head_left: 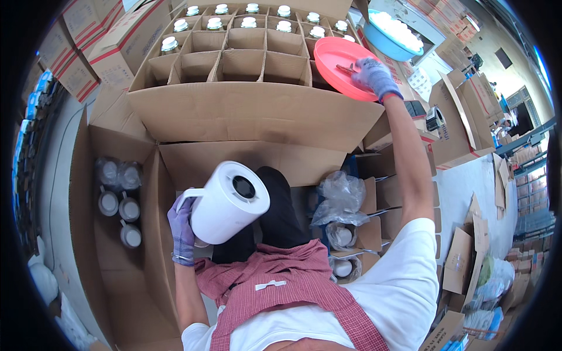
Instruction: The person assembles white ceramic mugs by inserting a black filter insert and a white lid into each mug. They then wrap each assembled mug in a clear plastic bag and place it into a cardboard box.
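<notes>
My left hand, in a purple glove, grips the handle of a white plastic jug held over my lap, its round top with a dark opening facing up. My right hand, also gloved, is stretched out far to the right and rests in a shallow red-orange basin, fingers closed around a small dark piece there. In front of me stands a big cardboard box with dividers; white jugs fill its back cells, the near cells are bare.
A carton at the left holds several wrapped jugs. Small boxes with plastic bags and jugs sit at my right. A blue basin of white parts stands beyond the red one. Stacked cartons surround the spot.
</notes>
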